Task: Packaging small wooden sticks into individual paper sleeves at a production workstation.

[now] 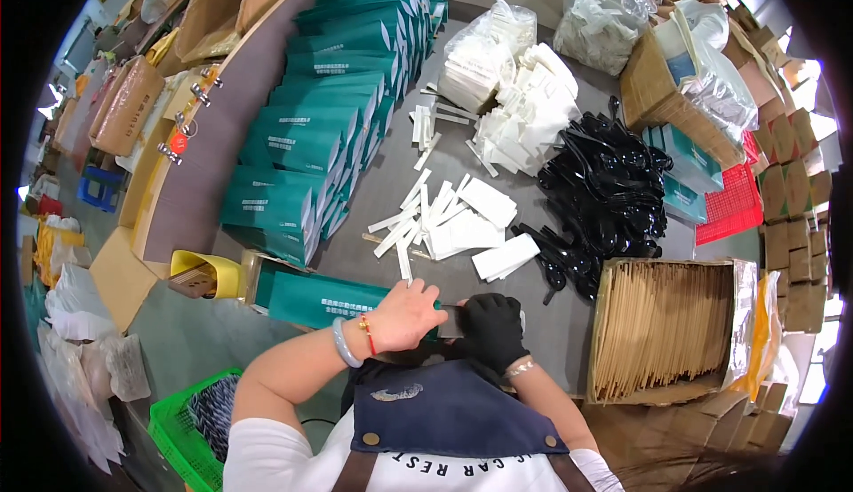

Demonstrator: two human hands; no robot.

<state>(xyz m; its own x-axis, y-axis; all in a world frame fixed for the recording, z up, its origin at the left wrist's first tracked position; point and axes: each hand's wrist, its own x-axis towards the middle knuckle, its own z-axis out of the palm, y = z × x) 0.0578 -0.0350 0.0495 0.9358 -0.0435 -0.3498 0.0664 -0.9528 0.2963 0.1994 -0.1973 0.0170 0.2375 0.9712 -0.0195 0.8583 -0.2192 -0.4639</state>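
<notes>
My left hand [407, 317] is bare, with bracelets at the wrist, and its fingers are pinched together. Close beside it at the table's near edge, my right hand [491, 330] wears a black glove with curled fingers. A small dark, flat piece shows between the hands; I cannot make out what it is. A green printed packet [306, 295] lies in a box just left of my left hand. Beyond my fingers are loose white paper strips [426, 217] and small white packets [464, 233]. Black plastic spoons [604, 186] are heaped to the right.
Green packets [306, 141] stand in overlapping rows at left. White packets [529, 101] pile up behind, near a plastic bag [604, 17]. At right are a box of thin wooden sticks [662, 332] and a red basket [730, 205]. A yellow container [206, 274] sits left; another person [706, 3] is far right.
</notes>
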